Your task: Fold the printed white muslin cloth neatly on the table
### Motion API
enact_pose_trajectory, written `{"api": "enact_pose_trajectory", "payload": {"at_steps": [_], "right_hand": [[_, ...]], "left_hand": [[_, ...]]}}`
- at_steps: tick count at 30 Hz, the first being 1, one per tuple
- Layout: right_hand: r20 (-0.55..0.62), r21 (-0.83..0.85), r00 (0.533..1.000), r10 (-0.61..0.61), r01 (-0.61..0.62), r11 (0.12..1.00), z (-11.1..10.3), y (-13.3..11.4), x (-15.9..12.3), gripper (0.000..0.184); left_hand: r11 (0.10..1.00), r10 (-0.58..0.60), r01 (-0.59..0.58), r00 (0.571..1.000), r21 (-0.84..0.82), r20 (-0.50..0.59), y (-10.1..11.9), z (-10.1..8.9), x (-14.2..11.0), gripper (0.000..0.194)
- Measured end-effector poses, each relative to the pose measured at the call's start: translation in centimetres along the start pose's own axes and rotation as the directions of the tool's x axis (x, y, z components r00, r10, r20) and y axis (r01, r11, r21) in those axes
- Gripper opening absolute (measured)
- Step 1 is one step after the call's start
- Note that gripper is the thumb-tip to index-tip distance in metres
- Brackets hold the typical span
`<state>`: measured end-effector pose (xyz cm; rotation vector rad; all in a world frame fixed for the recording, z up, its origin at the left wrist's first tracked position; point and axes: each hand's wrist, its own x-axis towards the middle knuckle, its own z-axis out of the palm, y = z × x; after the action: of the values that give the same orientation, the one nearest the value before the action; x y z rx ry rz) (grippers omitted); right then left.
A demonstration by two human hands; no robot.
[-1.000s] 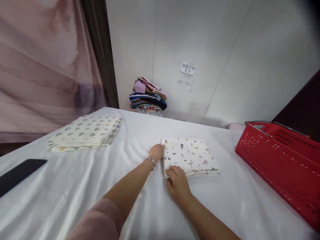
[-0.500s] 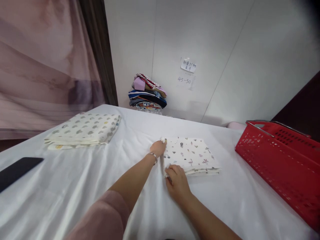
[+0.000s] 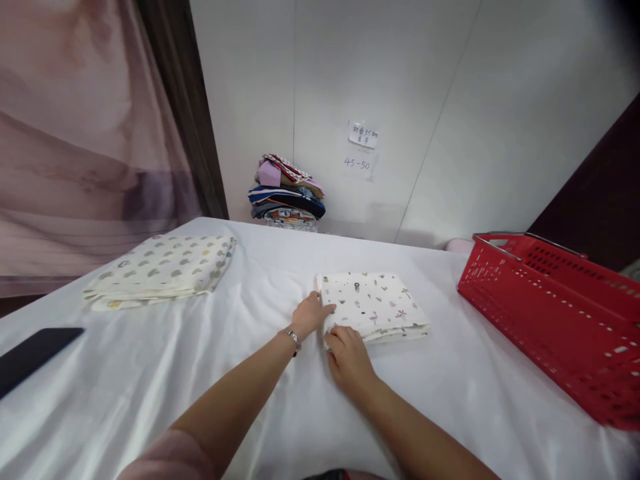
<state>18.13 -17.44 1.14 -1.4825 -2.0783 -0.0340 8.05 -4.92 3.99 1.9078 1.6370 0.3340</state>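
Note:
A white folded cloth (image 3: 370, 303) with small coloured prints, among them palm trees and a flamingo, lies flat on the white-covered table. My left hand (image 3: 309, 313), with a bracelet at the wrist, is at the cloth's left edge. Its thumb rests on top and the fingers close around the side, their tips partly hidden. Just nearer, my right hand (image 3: 350, 355) grips the near left corner, fingers bent over the layers. Farther left lies a second folded cloth (image 3: 167, 263), white with grey cloud-like shapes, touched by neither hand.
A red plastic basket (image 3: 555, 327) with metal handles stands at the right. On the left edge lies a flat black object (image 3: 37, 353). Behind the table, a stack of folded fabrics (image 3: 287, 190) rises against the wall (image 3: 400, 80), which bears paper notes (image 3: 363, 137).
My left hand has slid from the far left corner toward me along the cloth's left edge. My right hand keeps to the near corner. The whole view has shifted slightly.

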Motion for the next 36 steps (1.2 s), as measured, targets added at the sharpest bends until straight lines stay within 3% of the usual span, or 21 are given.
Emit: {"api": "enact_pose_trajectory", "payload": {"at_steps": [5,9,12,15,18,20,23,25,30,36], "right_hand": [[0.007,0.034,1.000,0.019,-0.019,0.999,-0.5,-0.3,0.0,0.033],[0.040,0.088,0.999,-0.012,0.008,0.996,-2.7,0.5,0.2,0.036],[-0.006,0.023,0.999,0.039,-0.039,0.999,-5.6,3.5,0.0,0.032],[-0.042,-0.104,0.979,0.202,-0.205,0.973,-8.4,8.4,-1.0,0.031],[-0.108,-0.177,0.913,0.393,-0.407,0.896,-9.8,13.2,-2.7,0.037],[-0.111,-0.119,0.832,0.544,-0.555,0.824,-9.8,15.3,-3.8,0.043],[-0.032,0.043,0.690,0.723,-0.721,0.691,-8.9,16.8,-4.9,0.053],[0.001,0.118,0.634,0.774,-0.768,0.629,-8.5,17.2,-5.2,0.060],[-0.006,0.159,0.523,0.853,-0.841,0.517,-8.8,18.0,-4.8,0.068],[0.077,0.254,0.477,0.876,-0.859,0.445,-9.5,18.4,-4.2,0.066]], "left_hand": [[0.999,0.046,-0.046,0.999,-0.020,-0.007,-0.4,0.3,-1.4,0.066],[0.998,0.056,-0.056,0.998,-0.039,0.003,-0.8,0.2,-1.1,0.070],[0.996,0.049,-0.046,0.998,-0.080,0.037,-0.8,0.1,-0.7,0.071],[0.990,0.046,-0.043,0.999,-0.134,0.021,-0.6,-0.1,-0.2,0.073],[0.988,0.076,-0.082,0.996,-0.129,-0.048,-0.1,-0.1,0.6,0.075],[0.989,0.107,-0.115,0.991,-0.097,-0.085,0.2,-0.2,1.4,0.074],[0.989,0.139,-0.145,0.983,-0.037,-0.121,0.5,-0.4,2.7,0.075],[0.987,0.161,-0.162,0.981,-0.006,-0.108,0.7,-0.7,3.7,0.078],[0.976,0.219,-0.219,0.974,0.014,-0.064,0.7,-1.0,6.1,0.081],[0.967,0.253,-0.251,0.967,-0.038,0.029,0.4,-1.5,8.3,0.070]]}}
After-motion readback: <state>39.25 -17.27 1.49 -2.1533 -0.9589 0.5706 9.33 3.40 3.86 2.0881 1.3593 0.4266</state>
